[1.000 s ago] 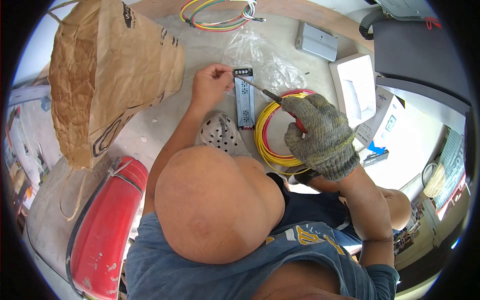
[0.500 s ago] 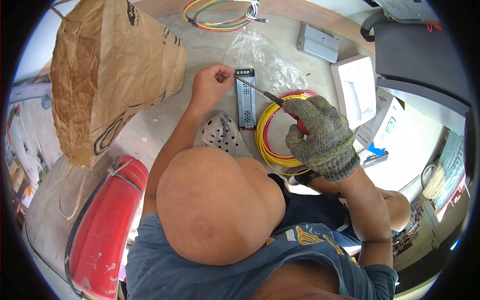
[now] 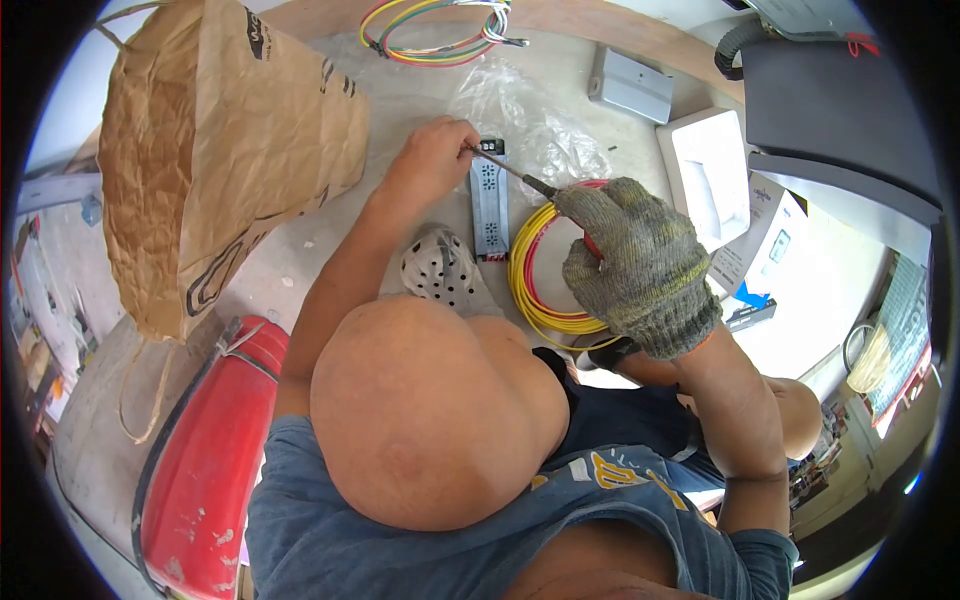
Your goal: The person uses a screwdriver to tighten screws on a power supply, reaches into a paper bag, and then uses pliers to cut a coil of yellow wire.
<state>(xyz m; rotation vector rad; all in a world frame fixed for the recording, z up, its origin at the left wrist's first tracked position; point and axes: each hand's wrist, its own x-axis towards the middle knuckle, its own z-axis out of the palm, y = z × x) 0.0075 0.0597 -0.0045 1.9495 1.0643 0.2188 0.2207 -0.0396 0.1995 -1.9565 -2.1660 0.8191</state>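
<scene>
On the concrete floor (image 3: 400, 90), the gloved right hand (image 3: 640, 265) grips a screwdriver (image 3: 515, 172); its tip meets the slim power-supply unit (image 3: 488, 200). The bare left hand (image 3: 430, 160) pinches closed at that unit's terminal end. A brown paper bag (image 3: 220, 140) stands nearby, contents hidden.

- A crumpled brown paper bag (image 3: 215, 150) stands upright at the left on the concrete floor (image 3: 400, 100).
- A red metal cylinder (image 3: 205, 455) lies below it — scuffed paint.
- A multicoloured wire loop (image 3: 435, 30) lies at the top.
- A grey rectangular box (image 3: 632, 85) lies near a white moulded tray (image 3: 708, 175).
</scene>
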